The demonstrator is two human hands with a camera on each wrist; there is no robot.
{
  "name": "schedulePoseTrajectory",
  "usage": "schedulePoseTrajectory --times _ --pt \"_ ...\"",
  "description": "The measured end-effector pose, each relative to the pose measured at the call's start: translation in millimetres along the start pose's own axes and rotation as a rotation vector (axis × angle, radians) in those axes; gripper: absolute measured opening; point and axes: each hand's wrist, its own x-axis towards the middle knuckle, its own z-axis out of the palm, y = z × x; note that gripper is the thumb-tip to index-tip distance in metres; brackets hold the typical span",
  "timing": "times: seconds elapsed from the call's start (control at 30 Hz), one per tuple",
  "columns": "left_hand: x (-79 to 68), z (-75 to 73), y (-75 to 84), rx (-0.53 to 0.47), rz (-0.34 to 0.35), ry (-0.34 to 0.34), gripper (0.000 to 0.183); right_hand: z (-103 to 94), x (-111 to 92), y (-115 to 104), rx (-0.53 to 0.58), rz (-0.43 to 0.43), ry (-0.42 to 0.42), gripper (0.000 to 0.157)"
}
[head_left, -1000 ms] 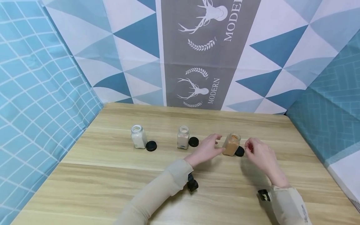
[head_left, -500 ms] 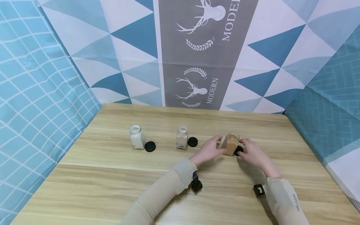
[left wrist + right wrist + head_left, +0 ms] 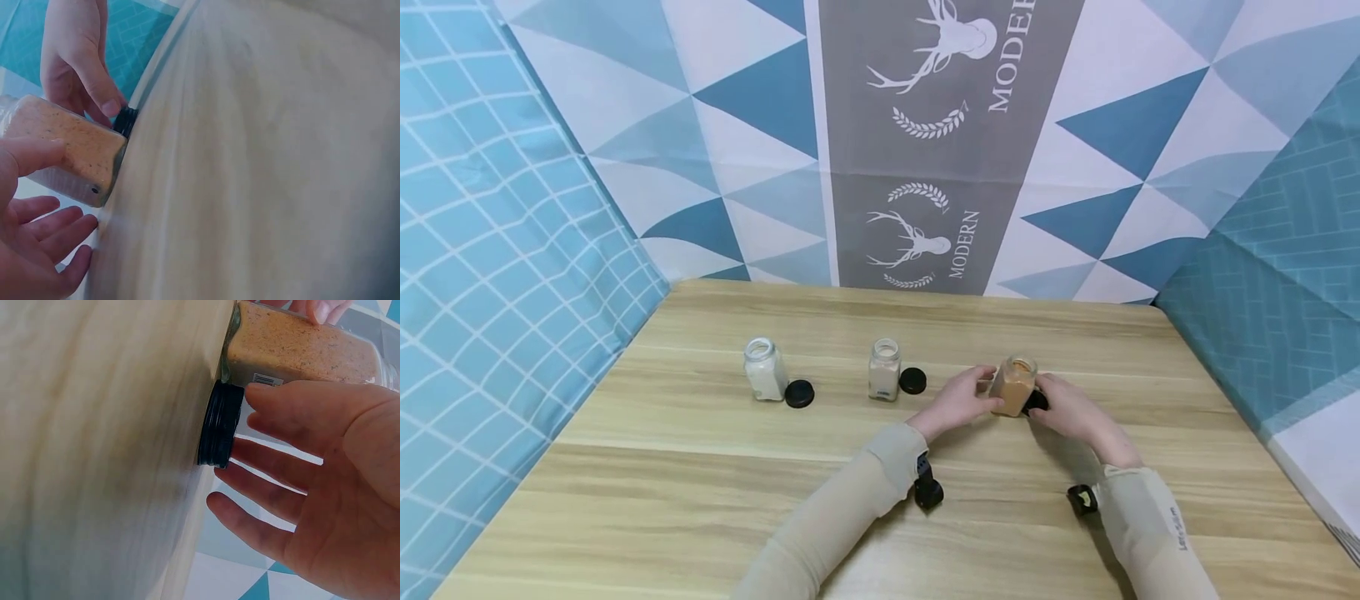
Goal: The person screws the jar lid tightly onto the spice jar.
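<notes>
In the head view, a small square glass jar [image 3: 1017, 390] of orange-brown seasoning stands uncapped at the right of the table. My left hand [image 3: 958, 404] is at its left side; in the left wrist view the thumb [image 3: 44, 153] lies against the glass while the other fingers extend loosely apart. My right hand [image 3: 1078, 417] reaches to the black screw lid [image 3: 222, 425] lying flat beside the jar. The right thumb tip is right at the lid's upper edge, and the middle and ring fingertips are partly hidden behind it. These fingers look fairly straight and spread.
Two more uncapped jars stand farther left: one with white contents [image 3: 766, 372], one with pale beige contents [image 3: 883, 372]. Each has a black lid beside it, the left lid [image 3: 799, 393] and the middle lid [image 3: 913, 381]. Patterned cloth [image 3: 917, 150] borders the wooden table [image 3: 700, 500].
My right hand has moved left toward the lid, its thumb and fingers closing in around it. The left hand has edged right against the jar. The jars and lids stay in place.
</notes>
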Motion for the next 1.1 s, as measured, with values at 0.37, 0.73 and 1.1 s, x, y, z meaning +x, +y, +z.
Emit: schedulePoseTrajectory --times 0.37,0.73,1.1 --pt "0.7 3.3 0.8 0.109 0.02 -0.005 0.047 -3.2 5.5 1.2 0.008 0.024 -0.034 0.04" --pt "1.7 4.8 -2.4 0.106 0.013 0.003 0.046 -2.2 5.2 2.4 0.002 0.039 -0.029 0.037" --pt "3.2 8.3 -4.3 0.114 -0.002 0.025 0.045 -4.8 1.0 6.0 0.014 0.04 0.012 0.04"
